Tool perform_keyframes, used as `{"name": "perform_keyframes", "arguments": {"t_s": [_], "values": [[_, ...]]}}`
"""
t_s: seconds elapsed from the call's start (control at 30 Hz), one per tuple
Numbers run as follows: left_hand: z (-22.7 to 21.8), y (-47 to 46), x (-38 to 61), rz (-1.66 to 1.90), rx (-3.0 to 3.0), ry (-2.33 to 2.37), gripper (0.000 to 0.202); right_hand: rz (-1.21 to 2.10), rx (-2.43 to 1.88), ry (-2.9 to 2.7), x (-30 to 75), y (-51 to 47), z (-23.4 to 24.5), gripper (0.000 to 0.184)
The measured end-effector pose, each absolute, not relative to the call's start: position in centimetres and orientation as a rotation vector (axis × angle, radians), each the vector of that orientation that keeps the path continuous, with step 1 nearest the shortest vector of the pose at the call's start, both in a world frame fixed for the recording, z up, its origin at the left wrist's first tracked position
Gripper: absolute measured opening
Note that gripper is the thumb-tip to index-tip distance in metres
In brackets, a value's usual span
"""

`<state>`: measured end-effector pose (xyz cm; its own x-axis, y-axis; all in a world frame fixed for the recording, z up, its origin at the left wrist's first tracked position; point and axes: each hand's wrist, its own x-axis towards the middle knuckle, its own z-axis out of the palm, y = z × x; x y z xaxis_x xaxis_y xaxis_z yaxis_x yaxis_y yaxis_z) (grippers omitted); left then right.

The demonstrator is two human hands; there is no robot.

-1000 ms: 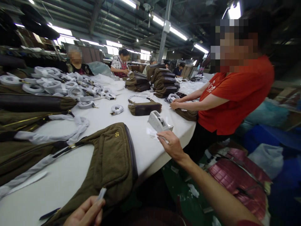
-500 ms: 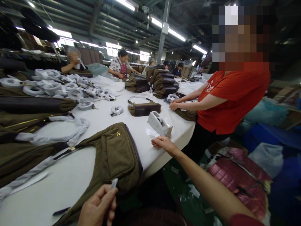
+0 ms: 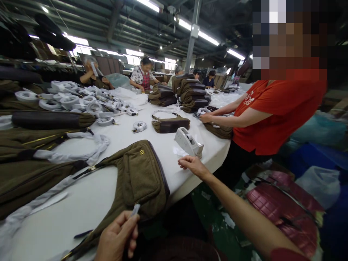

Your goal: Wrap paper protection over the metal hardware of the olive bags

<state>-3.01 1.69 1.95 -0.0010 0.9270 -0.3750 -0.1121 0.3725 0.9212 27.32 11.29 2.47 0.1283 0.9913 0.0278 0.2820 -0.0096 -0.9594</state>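
Observation:
An olive-brown bag (image 3: 138,175) lies on the white table (image 3: 89,203) in front of me, its strap wrapped in white paper. My left hand (image 3: 116,237) is at the bottom edge, fingers pinched on a small whitish strip (image 3: 135,209) just below the bag. My right hand (image 3: 191,165) reaches out to the table's edge, fingers curled shut beside a white tape dispenser (image 3: 188,142); what they hold I cannot make out.
A person in a red shirt (image 3: 274,116) works at the table's right side. More olive bags (image 3: 190,94) are stacked at the back, and wrapped straps (image 3: 78,103) are piled left. Other workers sit beyond. Pink quilted material (image 3: 274,206) lies on the floor.
My right hand pulled back from the dispenser's paper and closed from flat to curled. My left hand rose further into view with the strip.

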Motion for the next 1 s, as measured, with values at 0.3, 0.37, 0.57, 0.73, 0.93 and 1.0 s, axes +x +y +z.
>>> {"name": "perform_keyframes", "arguments": {"t_s": [0.3, 0.37, 0.57, 0.73, 0.93, 1.0], "values": [[2.9, 1.4, -3.3, 0.930, 0.888, 1.324, 0.038, 0.384, -1.602, -1.217, 32.9, 11.6, 5.1, 0.035], [2.9, 1.6, -3.6, 0.896, 0.904, 1.318, 0.038, 0.311, -1.637, -1.246, 33.5, 11.9, 5.2, 0.031], [3.0, 1.4, -3.6, 0.895, 0.922, 1.351, 0.038, 0.151, -1.718, -1.162, 36.5, 13.2, 5.9, 0.034], [3.3, 1.1, -3.2, 0.937, 0.926, 1.375, 0.036, 0.517, -1.786, -1.164, 39.7, 15.5, 5.5, 0.030], [3.3, 1.0, -3.0, 0.939, 0.912, 1.376, 0.037, 0.809, -1.737, -1.030, 40.2, 17.1, 4.5, 0.031], [3.2, 1.1, -3.1, 0.942, 0.909, 1.378, 0.037, 0.797, -1.706, -0.980, 39.9, 17.3, 4.3, 0.029]]}}
